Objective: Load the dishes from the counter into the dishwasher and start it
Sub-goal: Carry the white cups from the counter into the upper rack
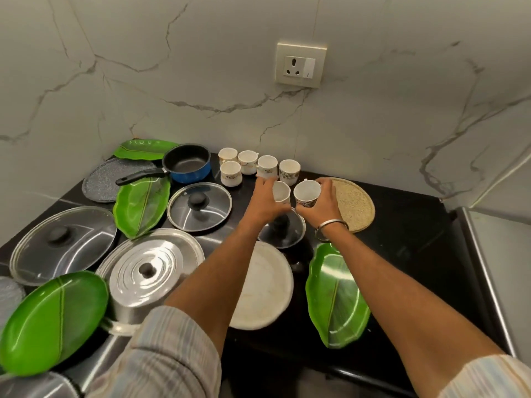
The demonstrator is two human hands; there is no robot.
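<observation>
L fingers [265, 185] & R fingers [326, 188] each round 1 cup; 5 cups [267, 165] behind, 4 leaf plates [336, 294]

Your left forearm [230, 262] hides part of the white round plate [264, 291]. Your wrists cover much of a small glass lid [283, 232]. A green leaf plate [51, 320] is cut off at the left edge.

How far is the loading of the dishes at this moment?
Nothing looks loaded; no dishwasher is visible. In hand: the left hand grips one white patterned cup, the right hand another. Left on the black counter: five cups, green leaf-shaped plates, glass lids, blue saucepan.
</observation>
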